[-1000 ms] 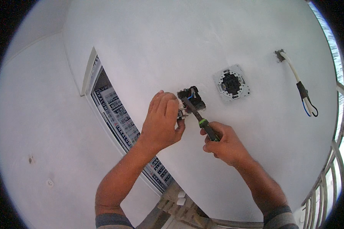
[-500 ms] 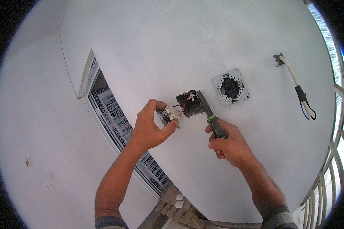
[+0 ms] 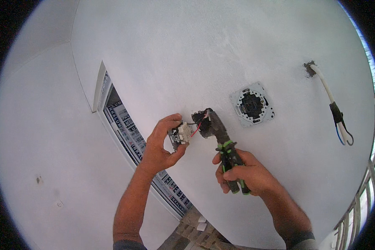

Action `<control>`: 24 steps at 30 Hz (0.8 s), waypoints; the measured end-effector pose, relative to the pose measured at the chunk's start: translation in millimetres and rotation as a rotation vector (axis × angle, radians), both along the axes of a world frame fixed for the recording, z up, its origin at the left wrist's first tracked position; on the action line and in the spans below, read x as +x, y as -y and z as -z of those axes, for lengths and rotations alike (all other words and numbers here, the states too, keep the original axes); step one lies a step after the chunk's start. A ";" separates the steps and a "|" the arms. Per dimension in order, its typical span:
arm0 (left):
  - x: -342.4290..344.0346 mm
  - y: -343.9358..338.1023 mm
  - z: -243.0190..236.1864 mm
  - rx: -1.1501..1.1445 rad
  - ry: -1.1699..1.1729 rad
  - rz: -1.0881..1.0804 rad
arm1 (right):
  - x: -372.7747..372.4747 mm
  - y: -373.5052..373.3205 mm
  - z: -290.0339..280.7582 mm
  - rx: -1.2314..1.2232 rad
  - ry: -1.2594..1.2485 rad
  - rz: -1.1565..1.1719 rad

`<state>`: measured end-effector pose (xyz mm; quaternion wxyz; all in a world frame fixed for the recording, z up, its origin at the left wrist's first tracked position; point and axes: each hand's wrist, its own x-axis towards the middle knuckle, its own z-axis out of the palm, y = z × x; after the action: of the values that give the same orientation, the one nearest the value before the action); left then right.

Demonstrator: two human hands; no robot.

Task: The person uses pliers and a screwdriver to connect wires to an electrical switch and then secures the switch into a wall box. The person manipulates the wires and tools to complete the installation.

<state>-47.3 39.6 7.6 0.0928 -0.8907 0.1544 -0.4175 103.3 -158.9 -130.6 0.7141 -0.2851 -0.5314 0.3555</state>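
My left hand grips a wall switch mechanism by its edges, with the back facing the wall box. A red wire and a dark wire run from it into the black recessed box in the wall. My right hand is wrapped round the black-and-green handles of a pair of pliers. Their dark jaws reach up to the right side of the box, at the wires; whether they pinch a wire I cannot tell.
A second switch mechanism with a metal frame is mounted on the white wall to the right. Farther right, a white cable with taped, looped ends hangs from a hole. A film-covered window frame stands left; railings at lower right.
The pliers have turned so both handles show, and my right hand has shifted down and left. My left hand has tilted the switch mechanism slightly. The whole view has shifted a little.
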 end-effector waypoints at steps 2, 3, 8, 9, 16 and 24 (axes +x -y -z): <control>4.0 -2.0 3.9 -0.019 0.027 0.037 | 4.2 3.9 2.6 0.053 -0.037 -0.085; 5.9 -3.8 6.2 -0.012 0.044 0.046 | 6.2 4.0 3.6 0.080 -0.059 -0.134; -4.3 -0.8 5.6 0.055 0.111 -0.036 | -0.3 11.0 -7.0 -0.147 0.158 0.145; -3.9 2.0 2.6 0.100 0.125 -0.070 | -0.8 13.3 -9.4 -0.186 0.190 0.199; -6.9 27.4 3.6 0.079 0.120 -0.255 | 5.0 -0.4 5.7 -0.077 0.356 0.345; -1.2 37.4 5.2 0.071 0.094 -0.312 | 10.7 -25.5 23.1 -0.101 0.448 0.263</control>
<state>-48.5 2.2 2.4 0.1948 -0.8796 0.0243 -0.4334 113.9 -133.4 -153.6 0.6036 -0.4586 -0.6162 0.2136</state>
